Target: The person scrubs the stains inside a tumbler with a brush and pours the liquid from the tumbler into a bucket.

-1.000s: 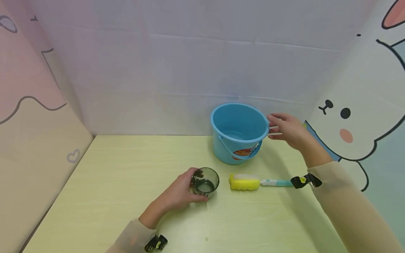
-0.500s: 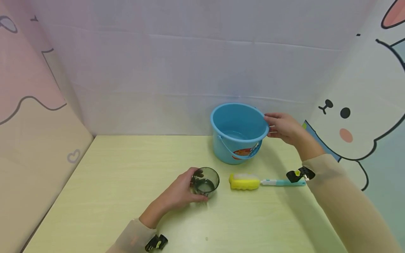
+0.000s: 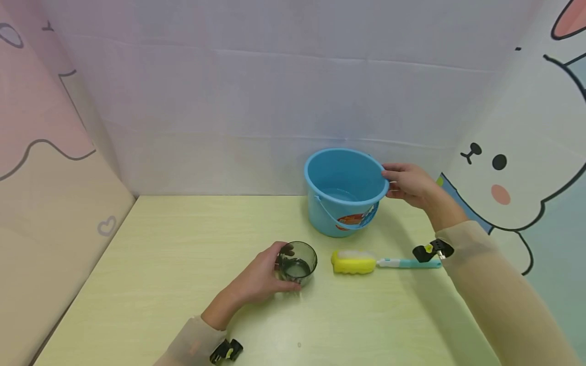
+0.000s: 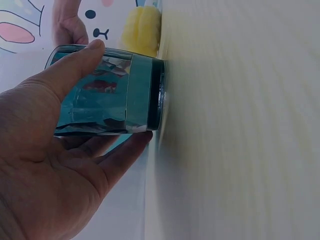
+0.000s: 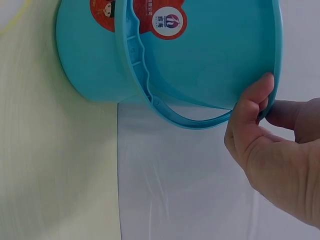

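Near the table's back edge our right hand pinches the bucket, its logo clear only from that wrist, while our left hand grips a glass.

Right grip pinches the bucket, apparently by its rim.

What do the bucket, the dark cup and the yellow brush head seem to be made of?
Bucket: almost certainly plastic, smooth with a slight sheen; its handle shows moulded ribs.
Cup: probably glass, dark-tinted and glossy, given its see-through, reflective wall; clear plastic is possible.
Yellow brush head: likely sponge, judging by its dull, scalloped sides.
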{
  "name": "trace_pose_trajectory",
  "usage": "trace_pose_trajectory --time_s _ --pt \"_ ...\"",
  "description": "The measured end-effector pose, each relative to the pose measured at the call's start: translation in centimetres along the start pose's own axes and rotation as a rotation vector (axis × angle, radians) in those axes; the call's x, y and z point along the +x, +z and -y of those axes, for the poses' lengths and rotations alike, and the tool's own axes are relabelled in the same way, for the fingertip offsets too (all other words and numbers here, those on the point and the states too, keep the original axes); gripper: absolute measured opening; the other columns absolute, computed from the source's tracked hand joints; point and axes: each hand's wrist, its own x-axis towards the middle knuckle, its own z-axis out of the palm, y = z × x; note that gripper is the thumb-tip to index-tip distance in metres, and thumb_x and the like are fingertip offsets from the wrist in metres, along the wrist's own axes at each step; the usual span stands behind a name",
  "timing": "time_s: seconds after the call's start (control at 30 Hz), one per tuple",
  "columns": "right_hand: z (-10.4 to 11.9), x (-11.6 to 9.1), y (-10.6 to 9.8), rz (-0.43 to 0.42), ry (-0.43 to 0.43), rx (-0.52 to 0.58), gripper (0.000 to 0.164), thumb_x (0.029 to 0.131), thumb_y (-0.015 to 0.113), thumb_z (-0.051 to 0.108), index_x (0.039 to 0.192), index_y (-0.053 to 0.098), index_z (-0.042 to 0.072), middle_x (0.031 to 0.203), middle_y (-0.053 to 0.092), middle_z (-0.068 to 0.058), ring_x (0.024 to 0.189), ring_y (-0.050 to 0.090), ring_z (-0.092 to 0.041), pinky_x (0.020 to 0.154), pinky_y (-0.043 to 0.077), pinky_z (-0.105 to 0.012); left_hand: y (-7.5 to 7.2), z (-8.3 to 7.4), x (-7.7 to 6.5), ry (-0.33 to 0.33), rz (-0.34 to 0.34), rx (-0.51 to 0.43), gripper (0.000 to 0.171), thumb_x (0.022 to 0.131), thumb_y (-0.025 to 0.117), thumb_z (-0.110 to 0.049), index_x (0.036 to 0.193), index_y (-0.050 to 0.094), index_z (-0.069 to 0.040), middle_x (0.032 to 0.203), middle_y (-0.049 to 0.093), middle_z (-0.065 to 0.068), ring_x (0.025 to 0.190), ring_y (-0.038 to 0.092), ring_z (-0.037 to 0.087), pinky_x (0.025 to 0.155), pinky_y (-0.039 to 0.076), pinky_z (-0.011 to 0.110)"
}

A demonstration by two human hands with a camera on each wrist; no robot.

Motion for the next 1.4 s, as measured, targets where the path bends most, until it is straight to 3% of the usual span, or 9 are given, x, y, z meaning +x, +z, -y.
trace_pose_trajectory --time_s 0.3,0.6,1.03,1.4 --pt "-0.2 -0.2 0.0 0.002 -0.007 0.021 0.059 0.116 0.046 0.022 0.167 0.026 0.0 0.125 0.061 -0.01 0.091 0.065 -0.014 0.079 0.058 -0.027 0.1 0.1 0.0 0.009 0.001 -0.034 0.096 0.078 0.098 -0.031 0.153 0.044 -0.007 0.141 0.061 0.009 0.128 0.06 0.028 0.111 0.046 0.05" --pt "-0.4 -0.3 0.1 -0.003 -0.014 0.028 0.06 0.116 0.046 0.023 0.167 0.025 0.0 0.123 0.061 -0.01 0.086 0.065 -0.012 0.076 0.058 -0.026 0.1 0.4 -0.1 0.011 -0.01 -0.092 0.091 0.077 0.098 -0.027 0.15 0.047 -0.009 0.143 0.06 0.009 0.128 0.061 0.028 0.109 0.048 0.05" --pt "-0.3 -0.1 0.9 -0.018 -0.029 0.009 0.058 0.116 0.046 0.021 0.167 0.027 0.001 0.127 0.061 -0.015 0.085 0.066 -0.013 0.076 0.059 -0.027 -0.1 0.8 -0.4 0.015 -0.035 -0.082 0.092 0.076 0.099 -0.027 0.149 0.046 -0.009 0.141 0.062 0.006 0.127 0.061 0.025 0.109 0.049 0.049" --pt "-0.3 0.3 1.1 -0.026 -0.037 -0.019 0.058 0.116 0.045 0.024 0.167 0.028 0.003 0.129 0.059 -0.016 0.088 0.065 -0.015 0.075 0.058 -0.026 -0.6 0.1 -0.6 0.038 -0.07 -0.11 0.093 0.074 0.1 -0.023 0.149 0.047 -0.008 0.141 0.061 0.008 0.125 0.063 0.029 0.109 0.05 0.048"
